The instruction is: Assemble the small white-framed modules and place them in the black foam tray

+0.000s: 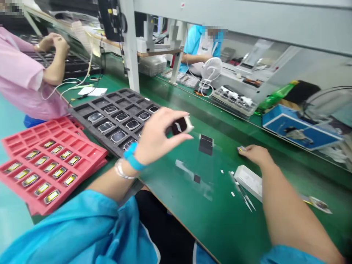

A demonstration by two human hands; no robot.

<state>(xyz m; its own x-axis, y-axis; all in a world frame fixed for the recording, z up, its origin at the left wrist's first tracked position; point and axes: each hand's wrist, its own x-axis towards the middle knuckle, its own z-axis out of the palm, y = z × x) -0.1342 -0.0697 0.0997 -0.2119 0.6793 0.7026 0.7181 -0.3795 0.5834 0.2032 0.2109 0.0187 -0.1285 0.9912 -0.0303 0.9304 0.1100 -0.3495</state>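
Observation:
My left hand (156,137) is raised over the green mat (220,220), shut on a small black rectangular piece (179,126) with a white edge, pinched between thumb and fingertips. My right hand (255,154) rests on the mat, its fingertips holding a tiny yellow-and-silver part (242,149). Close to that hand lie steel tweezers (243,194) and a white foam block (249,182). A dark sheet (206,144) and a small black square (197,178) sit on the mat between my hands. A blue wristband (132,157) and a silver bracelet (122,169) circle my left wrist.
To the left, a red tray (93,150) holds gold-topped parts, and a black tray (82,112) holds several glass-faced units. A co-worker in pink (24,80) stands at the far left, another in blue (196,47) across the bench. A small white fan (211,68) and a blue box (299,126) stand farther back.

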